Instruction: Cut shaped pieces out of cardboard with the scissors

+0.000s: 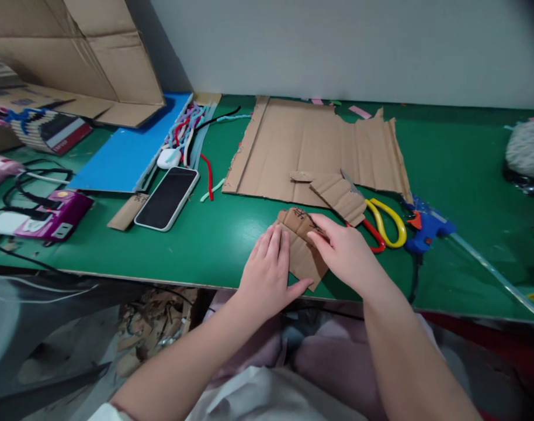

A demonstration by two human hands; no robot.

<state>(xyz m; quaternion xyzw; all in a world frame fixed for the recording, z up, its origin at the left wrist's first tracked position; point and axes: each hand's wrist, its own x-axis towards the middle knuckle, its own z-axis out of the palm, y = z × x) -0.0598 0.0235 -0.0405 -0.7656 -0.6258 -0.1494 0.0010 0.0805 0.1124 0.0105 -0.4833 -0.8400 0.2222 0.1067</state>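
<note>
A cardboard piece (309,264) lies at the table's front edge, with a smaller cardboard piece (298,221) bearing black handwriting on top of its upper part. My left hand (269,272) rests flat on their left side, fingers straight and thumb stretched out along the lower edge. At the right, my right hand (343,248) pinches the marked cardboard piece between thumb and index finger. Just beyond it are scissors (387,222) with red and yellow handles, their blades partly under another cardboard piece (340,197).
Behind lies a large torn cardboard sheet (302,137). To the right is a blue glue gun (429,225) with a long clear glue stick (497,275). At left are a phone (167,199), pipe cleaners (183,131), a blue board (122,155) and a purple power strip (59,216) with cables.
</note>
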